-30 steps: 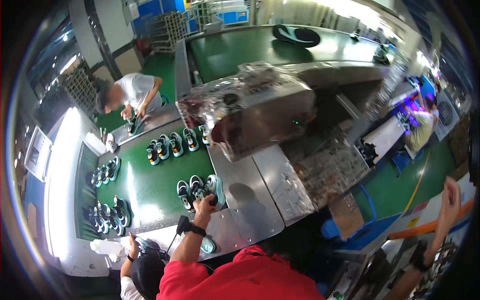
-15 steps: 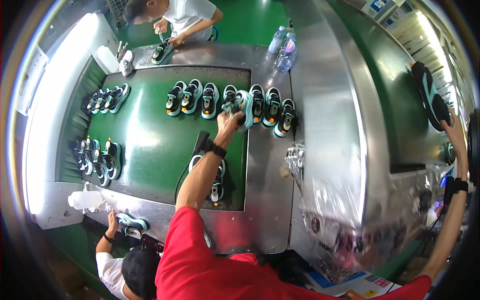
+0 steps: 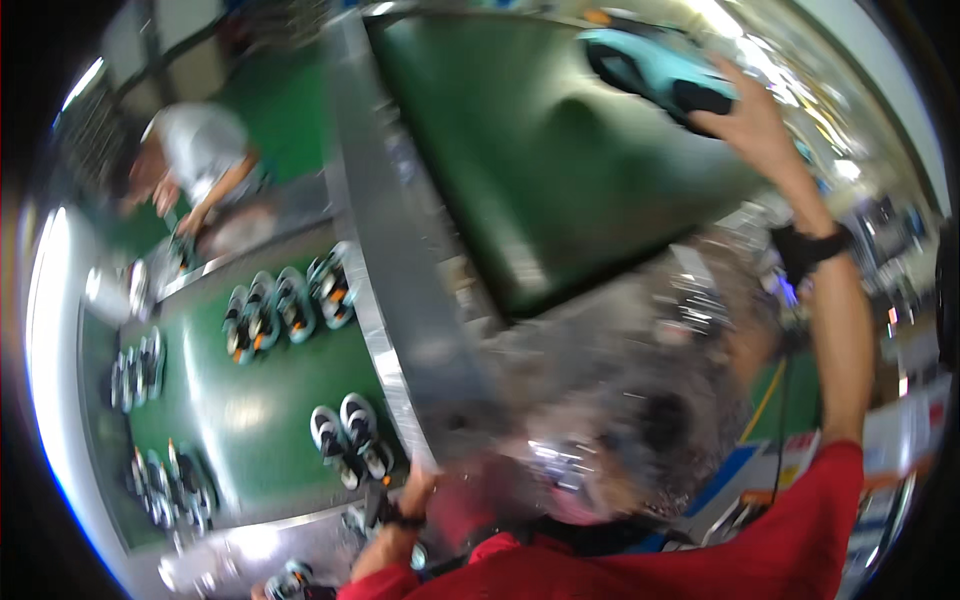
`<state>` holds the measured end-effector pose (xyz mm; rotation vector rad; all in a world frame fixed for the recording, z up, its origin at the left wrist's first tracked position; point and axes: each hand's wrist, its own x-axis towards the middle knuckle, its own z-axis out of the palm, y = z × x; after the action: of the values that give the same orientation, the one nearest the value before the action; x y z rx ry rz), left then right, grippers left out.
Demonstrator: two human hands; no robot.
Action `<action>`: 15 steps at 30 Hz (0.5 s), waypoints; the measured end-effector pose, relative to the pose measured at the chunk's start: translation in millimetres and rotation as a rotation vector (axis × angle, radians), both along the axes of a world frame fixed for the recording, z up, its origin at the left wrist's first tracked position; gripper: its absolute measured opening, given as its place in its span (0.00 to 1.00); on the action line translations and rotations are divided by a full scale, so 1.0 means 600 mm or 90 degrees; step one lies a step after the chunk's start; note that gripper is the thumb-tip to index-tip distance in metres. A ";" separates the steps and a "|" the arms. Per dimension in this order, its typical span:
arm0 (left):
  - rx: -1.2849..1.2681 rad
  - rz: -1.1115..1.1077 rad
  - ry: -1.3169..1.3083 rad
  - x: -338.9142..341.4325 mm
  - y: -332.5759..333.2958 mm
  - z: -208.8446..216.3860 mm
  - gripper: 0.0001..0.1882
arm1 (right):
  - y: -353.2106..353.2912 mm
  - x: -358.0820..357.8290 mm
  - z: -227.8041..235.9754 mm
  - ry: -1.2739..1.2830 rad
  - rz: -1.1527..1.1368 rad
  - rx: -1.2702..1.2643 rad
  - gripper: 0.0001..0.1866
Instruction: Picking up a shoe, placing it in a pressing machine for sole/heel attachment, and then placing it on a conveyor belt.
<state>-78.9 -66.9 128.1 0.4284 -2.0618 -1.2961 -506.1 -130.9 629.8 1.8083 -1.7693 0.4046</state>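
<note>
My right hand (image 3: pixel 752 125) is raised over the upper green belt (image 3: pixel 500 170), gripping a sneaker (image 3: pixel 650 75) by one end. Teal and black show on its sole, and there is an orange patch at its far end. Low in the picture, my left hand (image 3: pixel 418 490) is by the metal edge of the lower belt, close to two upright black-and-white sneakers (image 3: pixel 350 437). Blur hides the fingers of that hand. Farther off on the lower belt (image 3: pixel 240 410) stands a row of similar sneakers (image 3: pixel 268 312).
A metal ledge (image 3: pixel 400 290) divides the two belts. Blurred clear plastic wrapping (image 3: pixel 610 440) lies at the near right. More sneakers (image 3: pixel 172 485) stand on the lower belt's left side. A person in white (image 3: pixel 205 150) works across the line at far left.
My view has swung right. My left hand has drawn back from the sneaker row to the near metal edge. The right hand still holds its sneaker, now over the upper belt.
</note>
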 end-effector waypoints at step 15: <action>0.981 -1.014 0.004 -0.246 0.416 0.594 0.58 | 0.850 0.321 -0.046 0.155 -0.245 -0.052 0.20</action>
<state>-226.8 182.9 484.5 -0.8842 -0.5675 -3.5396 -313.3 378.9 602.4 1.3541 -1.8407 0.0963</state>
